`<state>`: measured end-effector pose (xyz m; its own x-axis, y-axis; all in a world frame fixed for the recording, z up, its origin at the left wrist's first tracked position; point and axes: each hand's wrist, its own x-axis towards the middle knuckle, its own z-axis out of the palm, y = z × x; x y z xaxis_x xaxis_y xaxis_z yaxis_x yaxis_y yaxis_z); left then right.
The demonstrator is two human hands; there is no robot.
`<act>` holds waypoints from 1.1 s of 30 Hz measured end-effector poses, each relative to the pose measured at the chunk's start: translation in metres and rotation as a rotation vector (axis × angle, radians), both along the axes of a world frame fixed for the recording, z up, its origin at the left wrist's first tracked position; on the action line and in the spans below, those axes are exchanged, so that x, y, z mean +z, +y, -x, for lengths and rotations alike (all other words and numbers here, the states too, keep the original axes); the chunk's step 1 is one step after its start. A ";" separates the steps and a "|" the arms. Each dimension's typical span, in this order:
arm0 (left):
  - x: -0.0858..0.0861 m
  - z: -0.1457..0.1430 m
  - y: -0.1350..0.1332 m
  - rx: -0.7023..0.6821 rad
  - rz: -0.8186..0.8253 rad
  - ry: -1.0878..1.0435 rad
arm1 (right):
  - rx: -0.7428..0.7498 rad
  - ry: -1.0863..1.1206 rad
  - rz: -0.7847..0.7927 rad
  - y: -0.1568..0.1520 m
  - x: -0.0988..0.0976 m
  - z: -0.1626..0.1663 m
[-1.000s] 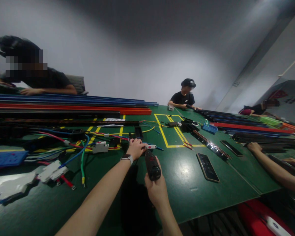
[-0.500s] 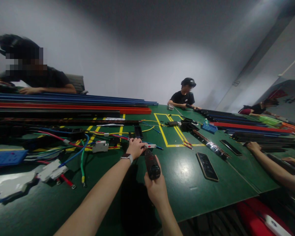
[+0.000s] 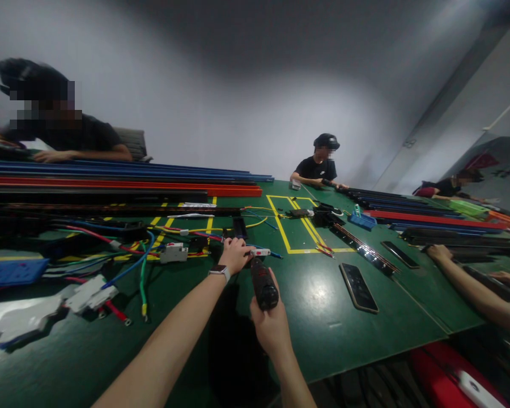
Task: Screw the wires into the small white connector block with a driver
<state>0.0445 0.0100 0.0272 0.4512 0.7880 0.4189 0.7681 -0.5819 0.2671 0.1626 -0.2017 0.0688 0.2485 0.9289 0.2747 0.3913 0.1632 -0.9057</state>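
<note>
My right hand (image 3: pixel 272 326) is wrapped round a black cordless screwdriver (image 3: pixel 264 286), which points away from me. Its front end meets a small white circuit breaker (image 3: pixel 261 253) with a red mark. Closed fingers of my left hand (image 3: pixel 237 255) hold the near left side of that breaker down at the table; the fingertips are partly hidden. A blue wire (image 3: pixel 276 255) comes out at the breaker's right end. Just beyond my left hand lies a black open housing (image 3: pixel 239 228). Another white circuit breaker (image 3: pixel 174 253) sits left of it among coloured wires.
Several wires, a blue socket strip (image 3: pixel 15 273) and white breaker parts (image 3: pixel 91 294) cover the left. Red channels (image 3: pixel 221 190) lie across the back. Right of me are a phone (image 3: pixel 358 288) and a copper-striped rail (image 3: pixel 363 249). A co-worker's arm (image 3: pixel 471 283) reaches in from the right.
Almost nothing differs. Both hands, the screwdriver and the circuit breaker keep their places, with only a very slight shift of the screwdriver.
</note>
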 end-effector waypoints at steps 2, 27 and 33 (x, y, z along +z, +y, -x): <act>0.001 0.000 0.000 0.004 0.002 0.004 | -0.001 -0.002 0.013 0.000 0.001 0.000; 0.004 -0.001 -0.004 0.009 -0.019 0.012 | -0.013 0.028 0.019 0.000 -0.003 -0.002; 0.003 -0.001 -0.003 0.017 -0.021 0.014 | -0.028 0.034 0.013 -0.001 -0.003 0.000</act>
